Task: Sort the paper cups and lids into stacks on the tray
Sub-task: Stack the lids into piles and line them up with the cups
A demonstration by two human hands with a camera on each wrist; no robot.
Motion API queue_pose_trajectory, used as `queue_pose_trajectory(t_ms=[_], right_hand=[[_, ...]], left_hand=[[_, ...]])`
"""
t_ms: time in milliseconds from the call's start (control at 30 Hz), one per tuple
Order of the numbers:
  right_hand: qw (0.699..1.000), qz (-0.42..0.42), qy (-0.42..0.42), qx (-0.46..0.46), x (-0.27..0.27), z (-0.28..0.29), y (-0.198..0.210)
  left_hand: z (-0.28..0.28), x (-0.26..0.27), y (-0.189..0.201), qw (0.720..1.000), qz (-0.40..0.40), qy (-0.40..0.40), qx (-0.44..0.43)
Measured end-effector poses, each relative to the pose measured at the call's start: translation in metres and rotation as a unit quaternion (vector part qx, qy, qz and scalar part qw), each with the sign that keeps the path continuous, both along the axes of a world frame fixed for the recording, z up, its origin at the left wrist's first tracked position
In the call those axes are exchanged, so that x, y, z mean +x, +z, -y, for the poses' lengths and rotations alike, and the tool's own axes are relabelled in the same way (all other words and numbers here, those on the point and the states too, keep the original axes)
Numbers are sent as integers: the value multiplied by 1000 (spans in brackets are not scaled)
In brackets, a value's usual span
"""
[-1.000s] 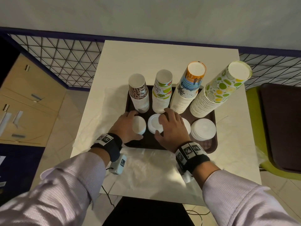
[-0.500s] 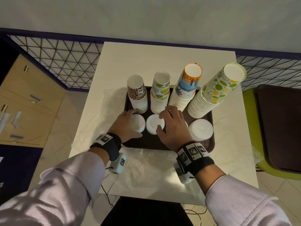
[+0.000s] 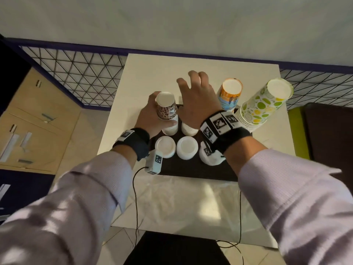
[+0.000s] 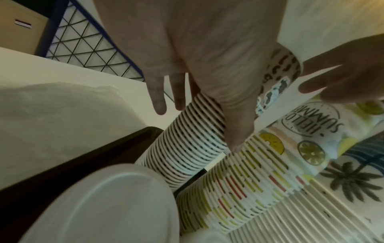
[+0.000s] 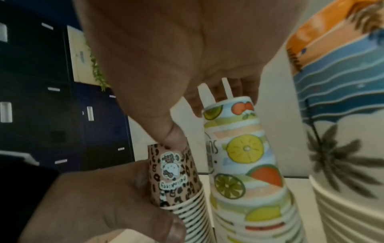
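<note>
On the dark brown tray (image 3: pixel 191 171) stand upturned cup stacks. My left hand (image 3: pixel 161 109) grips the leopard-print stack (image 3: pixel 165 97), thumb on its near side (image 4: pixel 234 131). My right hand (image 3: pixel 191 83) arches with spread fingers over the top of the fruit-print stack (image 5: pixel 241 148), which it mostly hides in the head view; its thumb (image 5: pixel 172 131) lies by the leopard cup's top. Right of it are the orange-blue stack (image 3: pixel 230 96) and the leaning lime-print stack (image 3: pixel 263 106). White lid stacks (image 3: pixel 165 147) (image 3: pixel 187 148) sit along the tray's front, a third (image 3: pixel 212 159) half behind my right wrist.
The tray sits on a small white table (image 3: pixel 191 64) with a clear plastic sheet (image 3: pixel 191 197) on its near part. A wire mesh fence (image 3: pixel 76 77) runs behind, a wooden cabinet (image 3: pixel 28 121) is at the left, and a green chair (image 3: pixel 298 131) stands close on the right.
Both hands left the lids at the tray's front and rose to the cup stacks behind. The left took hold of the leopard stack; the right came over the fruit stack.
</note>
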State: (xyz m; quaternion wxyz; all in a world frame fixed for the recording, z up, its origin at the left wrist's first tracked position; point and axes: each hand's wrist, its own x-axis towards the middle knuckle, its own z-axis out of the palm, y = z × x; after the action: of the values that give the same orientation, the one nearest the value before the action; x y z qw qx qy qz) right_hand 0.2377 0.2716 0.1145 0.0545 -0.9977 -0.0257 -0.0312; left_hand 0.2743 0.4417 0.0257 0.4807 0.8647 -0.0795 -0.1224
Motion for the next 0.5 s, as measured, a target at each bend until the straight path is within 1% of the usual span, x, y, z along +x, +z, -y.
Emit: queue_pose_trajectory(t_ms=[67,133,233,367,500], right_hand=[[997,-56,7,-60,7,1,-5],[993,-91,9,-77,11,3,-12],[991,-85,21,-102,19,1,-21],[994,-70,8,-88,25,-5,-28],[995,-68,-7,-67,23,-9,-27]], left_hand=[[3,1,-2,1000,-4,-1,18],[1,3,-6,1000,3,-5,27],[-3,5,-9,999,11,1,31],[-4,5,-8,999,18,5,41],[-4,6,-9,999,20,3,46]])
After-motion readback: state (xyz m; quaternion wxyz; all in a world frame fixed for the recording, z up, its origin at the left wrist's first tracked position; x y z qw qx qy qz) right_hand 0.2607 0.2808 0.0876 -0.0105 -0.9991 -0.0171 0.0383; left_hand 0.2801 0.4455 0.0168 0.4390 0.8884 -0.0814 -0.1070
